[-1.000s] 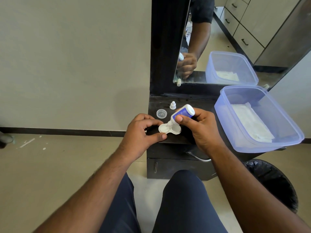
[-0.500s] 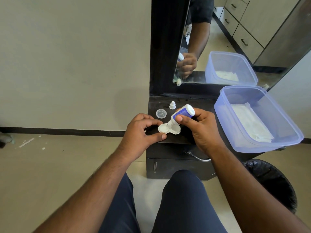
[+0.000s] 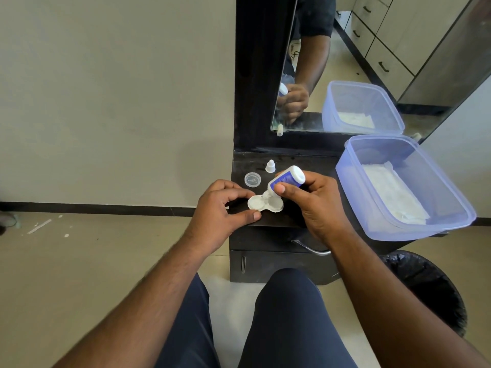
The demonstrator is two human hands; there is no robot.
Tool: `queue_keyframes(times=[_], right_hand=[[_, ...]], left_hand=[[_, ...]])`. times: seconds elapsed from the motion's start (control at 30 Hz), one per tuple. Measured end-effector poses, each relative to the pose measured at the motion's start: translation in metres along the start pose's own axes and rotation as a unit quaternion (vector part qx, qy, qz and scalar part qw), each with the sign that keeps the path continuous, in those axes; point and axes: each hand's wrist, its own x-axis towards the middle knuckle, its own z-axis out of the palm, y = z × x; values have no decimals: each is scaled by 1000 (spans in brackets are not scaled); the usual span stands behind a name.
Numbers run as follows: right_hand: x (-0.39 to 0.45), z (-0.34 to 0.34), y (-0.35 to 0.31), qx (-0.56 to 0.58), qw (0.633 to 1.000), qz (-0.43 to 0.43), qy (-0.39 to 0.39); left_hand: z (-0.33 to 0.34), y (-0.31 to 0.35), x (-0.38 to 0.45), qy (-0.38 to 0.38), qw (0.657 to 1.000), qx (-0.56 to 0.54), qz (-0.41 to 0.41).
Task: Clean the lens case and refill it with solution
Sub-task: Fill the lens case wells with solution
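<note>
A white two-well lens case [image 3: 261, 203] lies open on the front left of the dark counter [image 3: 305, 160]. My left hand [image 3: 221, 208] pinches its left end between thumb and forefinger. My right hand [image 3: 314, 205] grips a small white solution bottle with a blue label [image 3: 285, 180], tipped nozzle-down over the middle of the case, its tip at the right well. A clear round case lid [image 3: 252, 179] and the bottle's white cap [image 3: 270, 166] sit on the counter just behind.
A translucent blue plastic tub [image 3: 451, 197] holding white tissue stands on the counter's right. A mirror [image 3: 372, 62] rises behind. A black-lined bin [image 3: 430, 290] stands on the floor at right. My knees are below the counter's drawer handle [image 3: 310, 249].
</note>
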Motion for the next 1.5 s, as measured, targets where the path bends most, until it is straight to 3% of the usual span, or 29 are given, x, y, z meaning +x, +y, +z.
queue_keyframes(times=[0.33,0.87,1.07,1.2,1.33,1.5], right_hand=[[-1,0,-3,61,998,-6,6],[1,0,2,2,1000,-21,-10],[4,-5,0,97,994,-19,56],[4,-14,-1,57,995,-43,71],[5,-20,0,98,993,-28,67],[5,-20,5,10,998,-40,40]], left_hand=[[0,-1,0,-1,1000,-5,10],[1,-2,0,2,1000,5,14],[1,-3,0,5,1000,7,19],[1,-4,0,0,999,23,31],[0,-4,0,0,998,41,37],[1,0,2,2,991,112,67]])
